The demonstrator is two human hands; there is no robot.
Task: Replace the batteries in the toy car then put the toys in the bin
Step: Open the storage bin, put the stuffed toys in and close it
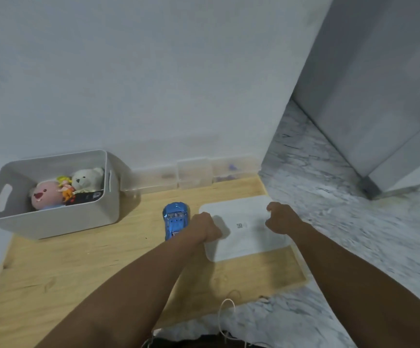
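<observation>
A shiny blue toy car [175,219] stands on the wooden tabletop [78,262], nose toward the wall. Just right of it my left hand [205,227] is curled into a fist over the left edge of a flat white square pad [246,228]. My right hand [280,218] is also fisted, over the pad's right part. Nothing shows in either fist. A white plastic bin [53,217] with handle cut-outs stands at the left by the wall. It holds a pink plush [44,195], a white teddy bear [85,179] and a small orange-yellow figure [65,188].
Clear plastic boxes [194,173] line the wall behind the car. The table ends at the right on a grey marbled floor [342,222], with a grey cabinet [380,96] beyond. A thin white cord [225,315] hangs at the table's near edge.
</observation>
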